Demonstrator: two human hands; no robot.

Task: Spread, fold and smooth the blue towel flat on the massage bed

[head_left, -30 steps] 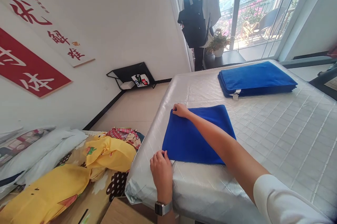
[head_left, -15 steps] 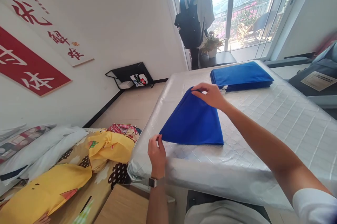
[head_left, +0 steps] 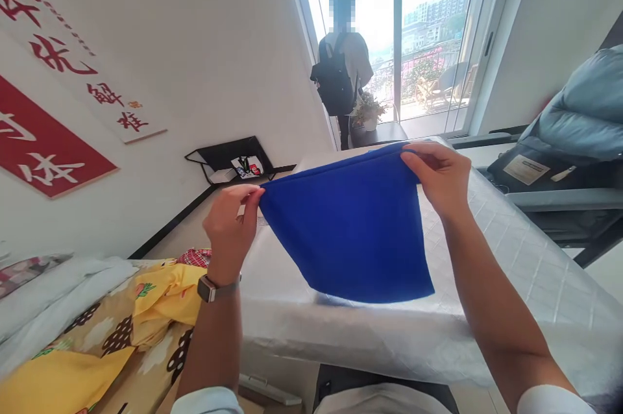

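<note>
A plain blue cloth hangs stretched between my two hands, with its upper edge raised and slanting up to the right. My left hand is closed, pinching the upper left corner between thumb and fingers; a watch is on that wrist. At the upper right corner, my right hand pinches the cloth the same way. The lower edge hangs over the silvery, quilted cover of the table. The raised cloth hides most of the far part of this surface.
On the left lies bedding with a yellow cloth. A black rack stands by the wall. Near the glass door are a person with a backpack and a potted plant. A chair stands on the right.
Both hands have lifted the blue cloth off the covered surface and drawn its corners apart. My left hand rose and moved left; my right moved right. The view has tilted upward.
</note>
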